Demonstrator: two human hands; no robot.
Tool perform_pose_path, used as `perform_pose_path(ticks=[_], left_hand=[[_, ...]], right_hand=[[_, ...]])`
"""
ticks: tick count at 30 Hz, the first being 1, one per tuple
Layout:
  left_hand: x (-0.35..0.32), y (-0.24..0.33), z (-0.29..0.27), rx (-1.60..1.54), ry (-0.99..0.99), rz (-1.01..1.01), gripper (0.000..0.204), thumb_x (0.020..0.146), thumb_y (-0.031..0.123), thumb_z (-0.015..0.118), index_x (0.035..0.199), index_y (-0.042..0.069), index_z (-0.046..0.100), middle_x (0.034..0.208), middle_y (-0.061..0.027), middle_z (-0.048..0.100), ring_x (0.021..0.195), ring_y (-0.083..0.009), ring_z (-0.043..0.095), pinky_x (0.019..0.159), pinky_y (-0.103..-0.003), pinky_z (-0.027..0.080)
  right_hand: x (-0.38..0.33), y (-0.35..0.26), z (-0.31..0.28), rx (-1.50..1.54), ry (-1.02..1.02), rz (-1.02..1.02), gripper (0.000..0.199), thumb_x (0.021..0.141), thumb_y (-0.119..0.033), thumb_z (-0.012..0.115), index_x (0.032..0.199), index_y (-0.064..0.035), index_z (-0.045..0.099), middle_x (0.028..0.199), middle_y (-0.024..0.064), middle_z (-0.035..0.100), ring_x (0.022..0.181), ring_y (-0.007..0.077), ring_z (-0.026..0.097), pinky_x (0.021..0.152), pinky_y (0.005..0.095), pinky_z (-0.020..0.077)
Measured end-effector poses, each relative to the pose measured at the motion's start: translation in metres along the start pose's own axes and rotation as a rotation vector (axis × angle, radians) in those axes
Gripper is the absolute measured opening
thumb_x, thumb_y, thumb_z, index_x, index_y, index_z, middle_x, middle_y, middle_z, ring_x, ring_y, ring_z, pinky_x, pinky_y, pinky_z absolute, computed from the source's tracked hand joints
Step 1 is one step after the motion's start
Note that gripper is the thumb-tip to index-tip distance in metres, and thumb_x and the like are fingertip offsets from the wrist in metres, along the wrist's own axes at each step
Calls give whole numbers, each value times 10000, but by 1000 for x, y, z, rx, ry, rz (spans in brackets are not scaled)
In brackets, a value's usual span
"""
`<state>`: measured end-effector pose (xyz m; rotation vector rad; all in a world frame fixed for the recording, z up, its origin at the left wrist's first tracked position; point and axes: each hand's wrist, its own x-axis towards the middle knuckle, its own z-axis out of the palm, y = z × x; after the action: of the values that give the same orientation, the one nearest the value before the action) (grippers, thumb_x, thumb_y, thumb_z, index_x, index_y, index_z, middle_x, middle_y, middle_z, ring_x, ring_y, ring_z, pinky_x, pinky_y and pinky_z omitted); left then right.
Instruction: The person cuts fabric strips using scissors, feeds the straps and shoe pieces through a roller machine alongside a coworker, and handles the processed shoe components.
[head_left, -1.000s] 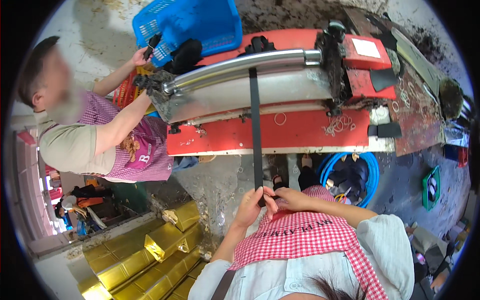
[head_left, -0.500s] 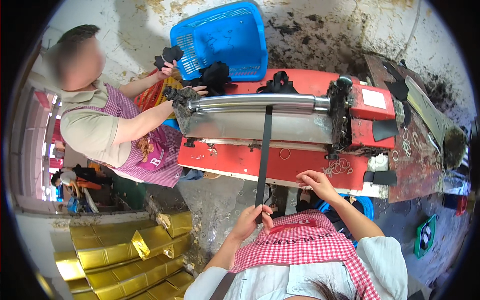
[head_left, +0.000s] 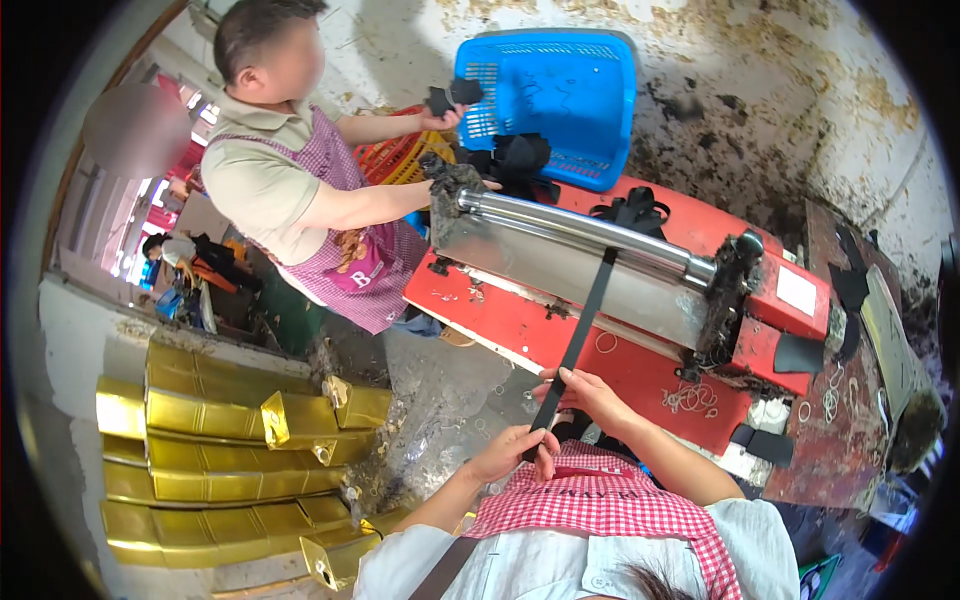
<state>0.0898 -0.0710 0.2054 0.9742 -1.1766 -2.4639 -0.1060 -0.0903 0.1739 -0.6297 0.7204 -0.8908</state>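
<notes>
A long black strip (head_left: pixel 583 338) comes out from the steel rollers (head_left: pixel 590 235) of a red machine and slants down to my hands. My left hand (head_left: pixel 508 455) is closed round its lower end, just in front of the checked apron. A little higher up, my right hand (head_left: pixel 592 398) has its fingers across the strip, thumb on one side and fingertips on the other. Below the rollers, a grey metal plate (head_left: pixel 560 282) lies behind the strip. A bundle of black strips (head_left: pixel 632 212) rests behind the rollers.
Across the machine, a co-worker in a checked apron (head_left: pixel 365 270) holds black pieces (head_left: pixel 455 97) beside a blue basket (head_left: pixel 622 120). Loose pale rings (head_left: pixel 690 397) lie on the red table (head_left: pixel 480 312). Gold tins (head_left: pixel 230 410) are stacked at the lower left.
My right hand has moved left onto the strip from beside it. My left hand keeps its hold near the strip's lower end. The whole view has tilted and shifted.
</notes>
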Motion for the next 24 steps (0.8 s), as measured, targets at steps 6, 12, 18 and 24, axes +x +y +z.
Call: perform_pose_path(ticks=[6,12,18,24], left_hand=[[-2,-3,-4,14,-35,11,376,933,319,357,911,-14,533,669,-120,619,711,-220,614,686,-313,462],[18,6,-22,-19,-96,-34,361,932,309,363,910,-10,531,665,-112,617,720,-215,613,711,-305,456],[38,14,-43,-102,-124,-110,339,935,277,366,921,-21,527,669,-118,611,667,-195,595,671,-281,461],[59,12,-62,-133,-196,-183,332,927,277,401,939,-24,539,714,-61,599,684,-105,562,638,-206,427]], right_hand=[[1,-3,5,-51,12,-5,429,920,-377,379,1088,-13,531,1009,101,602,951,179,565,848,312,414],[-40,-60,-27,-767,-125,50,360,901,-290,453,1074,8,557,954,98,624,847,151,585,765,284,454],[-57,-231,-20,-778,213,-331,236,869,-184,516,925,30,598,843,86,609,789,140,576,719,278,473],[54,-286,-98,-1964,-47,-269,380,720,10,516,1081,-102,557,1188,73,498,1035,250,514,846,362,434]])
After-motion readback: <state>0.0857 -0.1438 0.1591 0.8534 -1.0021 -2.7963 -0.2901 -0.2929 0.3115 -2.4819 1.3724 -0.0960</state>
